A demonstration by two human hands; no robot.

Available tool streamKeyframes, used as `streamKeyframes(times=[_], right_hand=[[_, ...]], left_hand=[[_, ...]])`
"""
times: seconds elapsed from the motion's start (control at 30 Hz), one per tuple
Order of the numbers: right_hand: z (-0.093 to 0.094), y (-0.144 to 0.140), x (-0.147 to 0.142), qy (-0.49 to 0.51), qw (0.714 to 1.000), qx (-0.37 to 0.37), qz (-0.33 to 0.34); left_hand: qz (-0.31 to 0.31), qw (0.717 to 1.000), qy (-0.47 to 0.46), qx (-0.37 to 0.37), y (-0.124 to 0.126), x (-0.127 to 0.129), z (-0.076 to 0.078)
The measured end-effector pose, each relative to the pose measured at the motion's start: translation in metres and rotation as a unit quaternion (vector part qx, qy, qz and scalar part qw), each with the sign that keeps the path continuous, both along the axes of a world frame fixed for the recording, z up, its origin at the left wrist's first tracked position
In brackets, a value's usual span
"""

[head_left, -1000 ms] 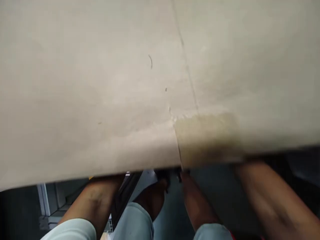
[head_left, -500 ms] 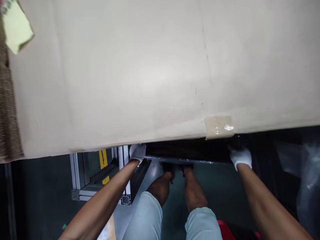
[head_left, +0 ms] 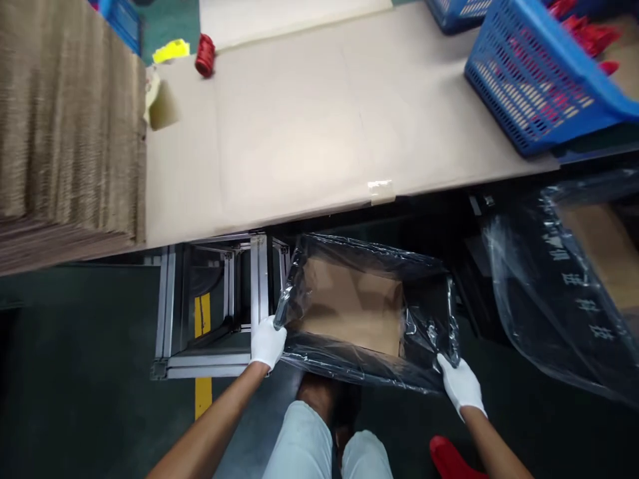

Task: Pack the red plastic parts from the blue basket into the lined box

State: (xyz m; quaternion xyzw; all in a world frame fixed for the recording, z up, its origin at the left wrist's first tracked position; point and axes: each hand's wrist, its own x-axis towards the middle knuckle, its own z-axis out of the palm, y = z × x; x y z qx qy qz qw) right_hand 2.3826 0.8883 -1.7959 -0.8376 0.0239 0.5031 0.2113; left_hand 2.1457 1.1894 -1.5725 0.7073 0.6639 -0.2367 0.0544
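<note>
Hands in white gloves grip a bag-lined box (head_left: pixel 359 313) at lower centre; left hand (head_left: pixel 267 342) clasps its left corner; right hand (head_left: pixel 460 384) pinches its right corner; blue basket (head_left: pixel 536 93) upper right.

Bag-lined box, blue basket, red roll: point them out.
bag-lined box (head_left: pixel 349 303): head view, cardboard bottom inside.
blue basket (head_left: pixel 529 86): head view, mesh side wall.
red roll (head_left: pixel 204 55): head view, its side.

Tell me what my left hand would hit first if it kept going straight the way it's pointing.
Probably the aluminium frame under the table. Your left hand grips the near-left corner of the plastic-lined box, pointing forward; depth is unclear.
</note>
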Motion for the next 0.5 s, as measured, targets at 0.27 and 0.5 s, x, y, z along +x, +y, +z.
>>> streamKeyframes(times=[0.27, 0.5], right_hand=[[0.015, -0.061, -0.122, 0.062, 0.993, 0.015, -0.097], [0.067, -0.115, -0.258, 0.093, 0.955, 0.014, -0.282]], left_hand=[[-0.104, 0.995, -0.011, -0.005, -0.001, -0.012, 0.012], [-0.221, 0.974, 0.005, -0.057, -0.025, 0.005, 0.055]])
